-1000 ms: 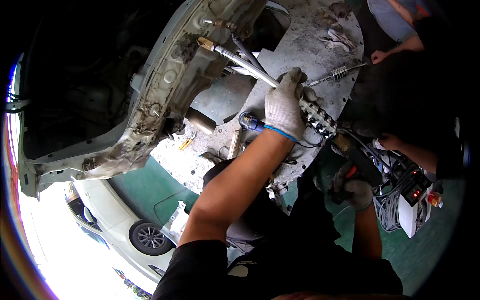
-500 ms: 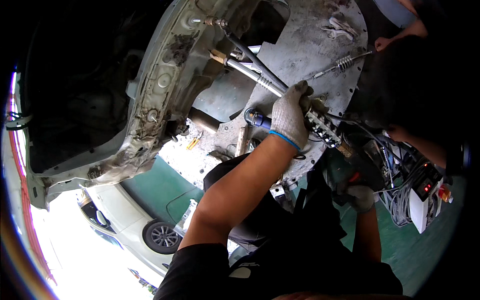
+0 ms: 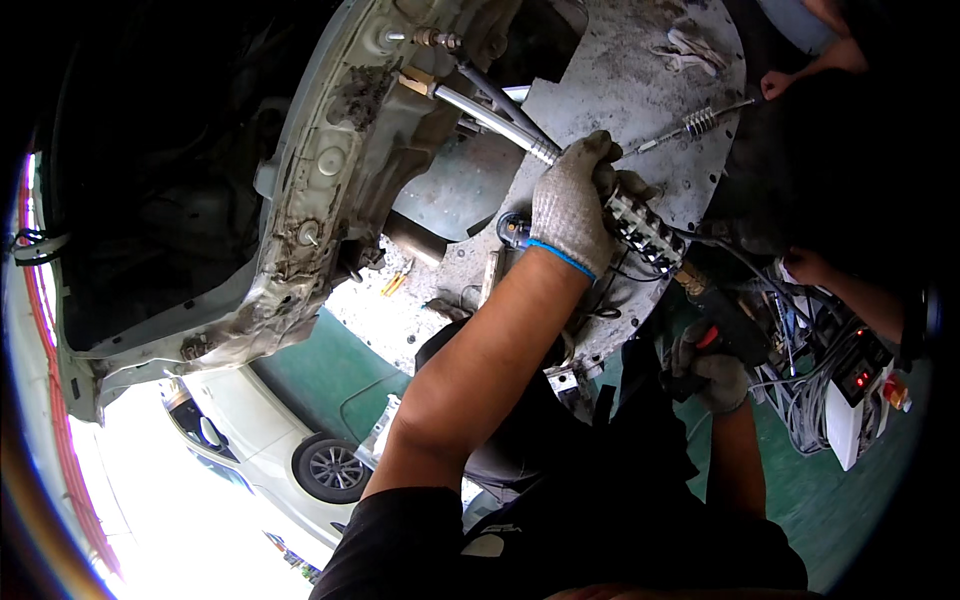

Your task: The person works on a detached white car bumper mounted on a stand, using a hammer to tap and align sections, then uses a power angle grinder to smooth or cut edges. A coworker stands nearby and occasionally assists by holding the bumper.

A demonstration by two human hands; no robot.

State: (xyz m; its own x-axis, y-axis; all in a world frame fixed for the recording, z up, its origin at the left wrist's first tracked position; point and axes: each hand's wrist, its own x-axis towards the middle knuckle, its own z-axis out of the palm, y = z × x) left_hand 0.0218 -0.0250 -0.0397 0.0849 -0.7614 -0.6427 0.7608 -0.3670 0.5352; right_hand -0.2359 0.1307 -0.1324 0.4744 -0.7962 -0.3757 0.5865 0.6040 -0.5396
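Observation:
My left hand (image 3: 572, 195), in a whitish knit glove with a blue cuff, is closed around a long tool with a silver shaft (image 3: 490, 122). The tan block-like tip (image 3: 418, 81) of the shaft lies against the bare, stained metal car body (image 3: 310, 200), or just in front of it. A dark bar (image 3: 500, 100) runs beside the shaft. Below the left hand sits a ribbed metal section (image 3: 647, 235) in line with it. My gloved right hand (image 3: 718, 378) is closed on a black handle (image 3: 735, 325) with a red part; the fingers are partly in shadow.
A round grey metal plate (image 3: 620, 90) carries a glove (image 3: 690, 50), a spring-wrapped rod (image 3: 697, 122) and yellow-handled pliers (image 3: 395, 283). Another person's hand (image 3: 776, 84) is at upper right. Cables (image 3: 800, 405) coil beside a box with a red display (image 3: 858, 375). A white car (image 3: 250, 425) stands lower left.
The shaft's tip has shifted up and left along the car body. My left hand moved slightly up and left with the tool. My right hand stays on the handle, nearly in place.

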